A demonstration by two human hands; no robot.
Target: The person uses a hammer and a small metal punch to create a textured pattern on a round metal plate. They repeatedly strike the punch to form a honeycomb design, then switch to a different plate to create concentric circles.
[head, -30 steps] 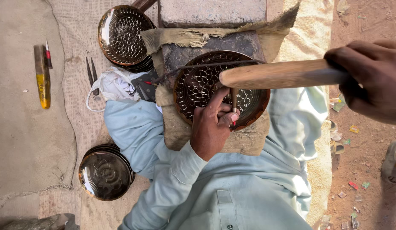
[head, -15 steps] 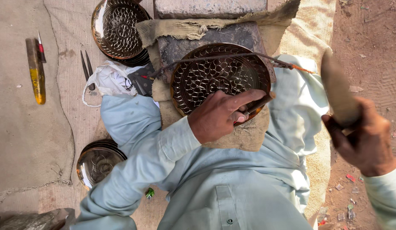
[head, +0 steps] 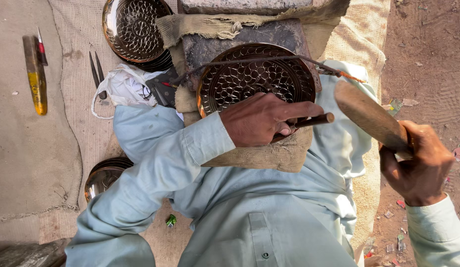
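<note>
- The patterned metal plate point(head: 254, 76) lies at upper centre of the frame on a cloth-draped block point(head: 240, 34).
- Far left: a yellow tool point(head: 36, 81); then scissors point(head: 97, 74); then a second plate point(head: 133, 29) at the top.
- Centre: the left hand point(head: 262, 121) is closed around a punch point(head: 314, 120) at the plate's lower edge.
- Right: the right hand point(head: 420, 165) grips a wooden mallet point(head: 368, 116), raised clear of the plate.

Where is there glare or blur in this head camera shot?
Head view: glare streaks the rim of the patterned brass plate and the stacked plates lower left; the wooden mallet in the right hand looks slightly soft; the left hand is sharp.
</note>
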